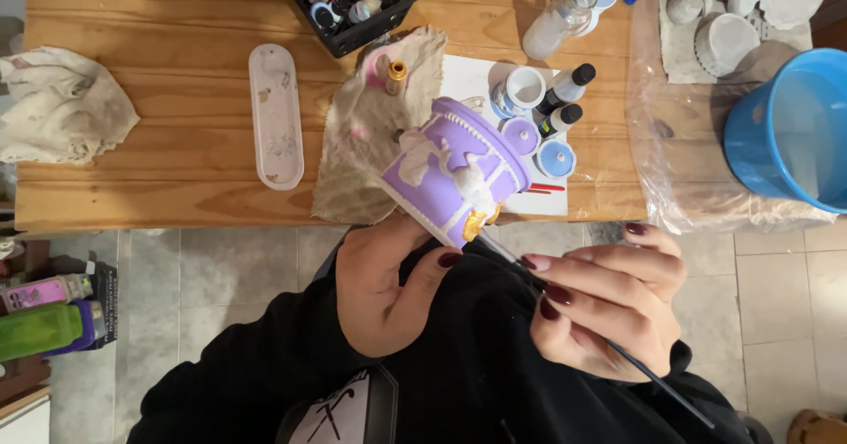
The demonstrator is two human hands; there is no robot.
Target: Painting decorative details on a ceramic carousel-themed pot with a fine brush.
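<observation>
— So, what do you have, starting left of the purple pot?

— Far left of it I see a crumpled white cloth [60, 101] on the wooden worktop [176, 179]. Nearer the pot lies a long oval white tray [275, 116], then a stained rag [375, 131] spread just beside and partly under it. Up behind the pot sits a black crate of paint bottles [353, 3].

— And the pot itself?

— The purple pot [460, 169], with white relief and a gold detail, is tilted on its side over the worktop's near edge. My left hand [388, 289] is closed around its base, thumb along the rim. My right hand [609, 307], just right of and below the pot, pinches a thin paintbrush [618, 351]; its tip reaches the gold detail.

— Further right?

— Small open paint jars [538, 135] and two black-capped bottles [565, 100] sit close behind the pot, then white unpainted ceramics [732, 20], and a blue bucket [794, 135] well apart at the edge.
</observation>
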